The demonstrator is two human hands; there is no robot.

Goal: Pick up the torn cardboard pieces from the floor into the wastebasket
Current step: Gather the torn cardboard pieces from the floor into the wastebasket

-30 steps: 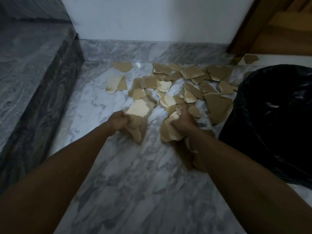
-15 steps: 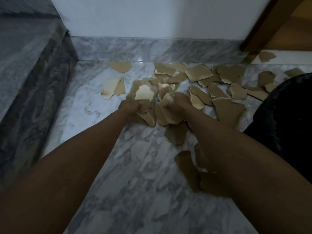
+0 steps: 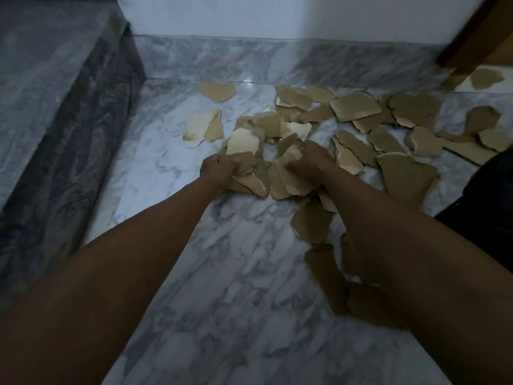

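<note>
Several torn brown cardboard pieces (image 3: 356, 107) lie scattered on the marble floor (image 3: 236, 273) near the far wall. My left hand (image 3: 219, 169) is shut on a bunch of cardboard pieces (image 3: 244, 151) at the near edge of the pile. Right beside it, my right hand (image 3: 311, 162) grips another bunch (image 3: 286, 182). A few pieces (image 3: 313, 223) lie under my right forearm. The black-lined wastebasket (image 3: 488, 195) shows only as a dark edge at the right.
A raised dark marble step (image 3: 55, 120) runs along the left. A marble skirting and white wall (image 3: 277, 15) close the far side. A wooden door frame (image 3: 477, 34) stands at the top right, with one cardboard piece (image 3: 487, 77) by it.
Both hands have moved forward into the pile and closer together, still clutching cardboard. The view has shifted left, so the wastebasket has slid mostly out of frame at the right.
</note>
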